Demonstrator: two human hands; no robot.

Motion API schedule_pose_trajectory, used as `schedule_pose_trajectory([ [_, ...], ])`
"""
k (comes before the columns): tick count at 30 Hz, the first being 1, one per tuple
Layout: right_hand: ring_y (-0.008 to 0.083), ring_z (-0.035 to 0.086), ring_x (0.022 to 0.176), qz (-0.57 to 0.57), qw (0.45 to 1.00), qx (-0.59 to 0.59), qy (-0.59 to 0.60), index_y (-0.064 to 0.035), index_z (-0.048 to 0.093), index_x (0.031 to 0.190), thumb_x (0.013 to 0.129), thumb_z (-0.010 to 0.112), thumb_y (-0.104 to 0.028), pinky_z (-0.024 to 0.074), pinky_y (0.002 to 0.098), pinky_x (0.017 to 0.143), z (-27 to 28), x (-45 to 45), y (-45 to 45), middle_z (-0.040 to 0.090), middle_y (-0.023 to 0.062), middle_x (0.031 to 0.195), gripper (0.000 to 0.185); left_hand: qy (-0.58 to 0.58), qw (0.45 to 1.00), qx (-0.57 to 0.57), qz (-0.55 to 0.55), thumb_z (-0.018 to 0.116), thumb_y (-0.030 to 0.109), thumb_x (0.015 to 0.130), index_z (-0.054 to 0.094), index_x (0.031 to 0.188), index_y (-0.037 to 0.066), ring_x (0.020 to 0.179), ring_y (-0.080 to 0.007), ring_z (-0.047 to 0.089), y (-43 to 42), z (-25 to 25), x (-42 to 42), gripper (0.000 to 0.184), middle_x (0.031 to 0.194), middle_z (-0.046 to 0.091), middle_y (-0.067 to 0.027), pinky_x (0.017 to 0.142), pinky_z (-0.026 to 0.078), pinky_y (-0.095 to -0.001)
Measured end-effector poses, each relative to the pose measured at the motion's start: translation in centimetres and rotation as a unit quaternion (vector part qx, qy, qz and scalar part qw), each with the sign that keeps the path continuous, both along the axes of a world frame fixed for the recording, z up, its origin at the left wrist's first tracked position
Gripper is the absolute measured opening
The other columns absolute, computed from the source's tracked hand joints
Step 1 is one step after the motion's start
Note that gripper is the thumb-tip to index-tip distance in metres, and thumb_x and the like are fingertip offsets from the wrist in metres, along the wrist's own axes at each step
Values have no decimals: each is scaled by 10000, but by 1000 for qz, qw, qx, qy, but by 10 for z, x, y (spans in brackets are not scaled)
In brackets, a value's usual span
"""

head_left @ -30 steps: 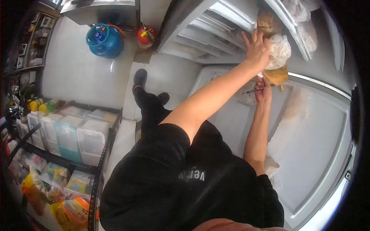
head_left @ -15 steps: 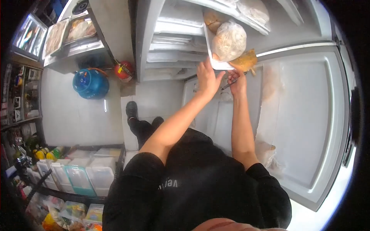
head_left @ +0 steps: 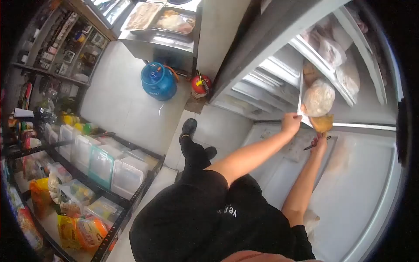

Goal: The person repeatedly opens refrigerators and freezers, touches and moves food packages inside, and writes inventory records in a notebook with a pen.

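Observation:
My left hand [head_left: 291, 124] is closed on the front edge of a white drawer [head_left: 306, 120] in an upright freezer. Inside the drawer sits a round, pale lump in a clear plastic bag [head_left: 319, 97]. A flat yellow-brown packet [head_left: 323, 123] hangs over the drawer's front corner. Just below the packet, my right hand [head_left: 321, 142] is closed around a black pen [head_left: 310, 147]. Its fingertips reach the packet's lower edge, but whether they grip it is unclear.
The freezer door [head_left: 358, 183] stands open at the right. Frosted shelves [head_left: 345, 72] hold more bagged food. A blue gas cylinder [head_left: 158, 83] and red fire extinguisher [head_left: 200, 86] stand on the floor. A rack with plastic containers [head_left: 127, 177] is at left; food trays [head_left: 174, 21] rest on a counter.
My view has turned, so the freezer and both hands appear farther right and lower. My left hand stays at the drawer edge; my right keeps the pen by the packet.

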State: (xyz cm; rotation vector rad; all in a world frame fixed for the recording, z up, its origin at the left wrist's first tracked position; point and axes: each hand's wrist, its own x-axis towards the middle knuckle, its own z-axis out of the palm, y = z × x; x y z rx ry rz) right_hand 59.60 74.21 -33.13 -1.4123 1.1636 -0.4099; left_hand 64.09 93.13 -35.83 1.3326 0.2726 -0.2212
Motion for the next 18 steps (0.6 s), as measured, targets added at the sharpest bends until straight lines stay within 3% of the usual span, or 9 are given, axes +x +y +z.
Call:
schedule_pose_trajectory([
  [1,106,516,676,5,1000,0,-4,-131,556,1226,954,579,-421,337,237,468,3,10,4,612,11,984,398,25,999,-23,-6,697,166,836,720,782,-22,603,-166,620,-2,-1,2,197,687,679,-108,576,473,-358],
  [4,90,481,602,30,977,-200,-69,-110,553,1258,972,566,-312,312,214,431,26,28,42,591,17,926,350,74,994,-72,-19,671,158,862,713,806,-20,591,-139,608,-4,-4,11,191,669,663,-91,522,461,-319],
  [6,108,546,754,172,905,-344,-183,12,544,1269,945,583,-187,455,249,632,-15,48,-21,623,67,1033,382,104,986,-126,-23,667,183,863,710,806,-16,593,-171,622,-16,-14,14,212,665,665,-93,538,468,-339],
  [7,170,599,899,121,943,-279,-133,56,542,1274,918,603,-157,482,290,785,-2,55,-12,634,95,1080,419,108,982,-154,-21,678,212,849,711,786,-14,599,-215,642,-23,-24,18,236,664,676,-106,581,482,-382],
  [9,161,595,868,101,931,-336,-97,64,617,1217,961,588,-287,491,304,770,10,60,-13,679,106,1041,435,178,957,-224,-36,638,134,900,661,955,-37,576,-158,613,-3,8,23,181,696,640,-75,472,460,-292],
  [11,152,591,857,96,956,-276,-36,60,625,1213,956,594,-339,483,308,780,61,57,28,700,139,1006,476,206,934,-292,-23,645,134,909,626,1039,-42,592,-164,622,-16,-8,35,219,761,647,-90,470,482,-293],
  [13,204,660,915,161,917,-366,12,20,639,1215,941,605,-395,488,337,821,47,59,3,713,195,1039,498,207,945,-254,7,658,160,921,595,990,-10,641,-189,642,-12,10,41,194,768,636,-88,542,528,-301],
  [15,316,673,1034,176,865,-467,54,-37,662,1197,930,606,-417,491,373,862,55,61,27,685,234,1086,468,214,941,-262,12,651,170,930,555,1056,-10,658,-207,650,-11,20,50,240,799,645,-93,586,548,-319],
  [18,385,622,1096,197,869,-436,125,-91,656,1223,943,590,-384,489,398,889,66,80,10,658,229,1137,411,235,933,-273,12,632,178,945,528,1109,-12,741,-225,659,-23,16,74,272,905,651,-127,659,561,-343],
])
